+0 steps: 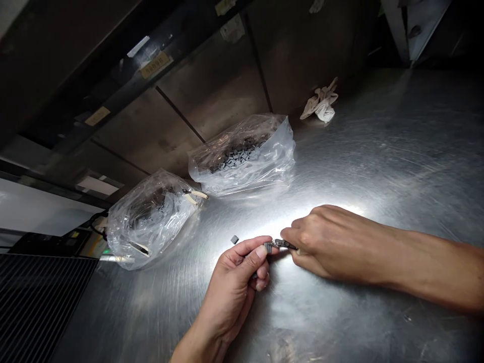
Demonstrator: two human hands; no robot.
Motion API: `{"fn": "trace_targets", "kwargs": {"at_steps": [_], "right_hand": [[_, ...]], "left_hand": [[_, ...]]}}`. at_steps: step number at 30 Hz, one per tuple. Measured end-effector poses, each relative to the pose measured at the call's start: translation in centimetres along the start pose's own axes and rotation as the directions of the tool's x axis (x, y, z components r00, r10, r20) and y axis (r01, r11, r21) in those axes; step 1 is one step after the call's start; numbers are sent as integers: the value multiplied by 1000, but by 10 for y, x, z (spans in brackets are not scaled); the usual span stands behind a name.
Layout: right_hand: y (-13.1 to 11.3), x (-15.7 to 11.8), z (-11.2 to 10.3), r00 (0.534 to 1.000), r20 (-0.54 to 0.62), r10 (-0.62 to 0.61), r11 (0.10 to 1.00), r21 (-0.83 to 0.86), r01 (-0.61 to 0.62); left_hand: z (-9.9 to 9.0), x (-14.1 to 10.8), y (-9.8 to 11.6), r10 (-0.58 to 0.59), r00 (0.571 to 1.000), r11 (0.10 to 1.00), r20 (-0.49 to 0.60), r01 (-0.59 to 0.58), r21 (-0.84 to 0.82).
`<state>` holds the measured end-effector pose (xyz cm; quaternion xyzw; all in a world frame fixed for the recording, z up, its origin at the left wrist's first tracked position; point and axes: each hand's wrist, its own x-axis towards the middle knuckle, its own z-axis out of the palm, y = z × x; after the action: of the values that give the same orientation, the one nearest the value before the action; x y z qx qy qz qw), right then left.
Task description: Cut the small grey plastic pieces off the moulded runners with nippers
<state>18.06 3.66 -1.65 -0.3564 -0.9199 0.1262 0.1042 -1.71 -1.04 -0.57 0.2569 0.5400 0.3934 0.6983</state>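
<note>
Between thumb and index finger, my left hand [238, 287] pinches a small grey ribbed plastic part [268, 247]. Its other fingers are curled, with a bit of something dark grey showing among them. My right hand [317, 244] is closed around a pair of small nippers [282, 243], whose handles are mostly hidden in the palm. The metal jaws are at the grey part's right side, and I cannot tell whether they bite on it. Another grey ribbed part [235, 239] lies on the metal table [378, 176], just beyond my left fingertips.
A clear plastic bag [264, 176] with many grey parts stands against the back panel. Left of it is a second clear bag [162, 242], with pale-handled pliers [195, 195] on its edge. A crumpled glove or cloth [321, 103] lies at the back. A black ribbed grille [41, 297] fills the lower left.
</note>
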Motion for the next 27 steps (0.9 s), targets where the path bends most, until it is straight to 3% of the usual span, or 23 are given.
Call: {"fn": "trace_targets", "kwargs": {"at_steps": [6,11,18,19,21,24,27], "right_hand": [[5,2,-13,998,49,35,995,93,-39],[17,5,-24,990,-30,139,989,49,-137],[17,6,-18,995,-3,99,994,-47,-99],[17,5,-17,996,2,88,995,-46,-88],[16,5,-15,998,2,57,998,-37,-57],[15,4,-13,1000,-1,22,999,-25,-22],[12,3,-11,1000,-6,1,1000,-10,-1]], "left_hand": [[-1,-1,1,-2,1000,999,17,1,36],[-1,-2,2,-16,999,999,36,15,30],[-23,-6,39,104,990,984,-100,-116,-134],[-27,-7,43,105,987,988,-123,-117,-96],[-34,-10,47,115,981,986,-159,-93,138],[-41,-11,41,200,961,832,-191,-64,551],[-44,-7,32,320,929,704,-185,-103,703]]}}
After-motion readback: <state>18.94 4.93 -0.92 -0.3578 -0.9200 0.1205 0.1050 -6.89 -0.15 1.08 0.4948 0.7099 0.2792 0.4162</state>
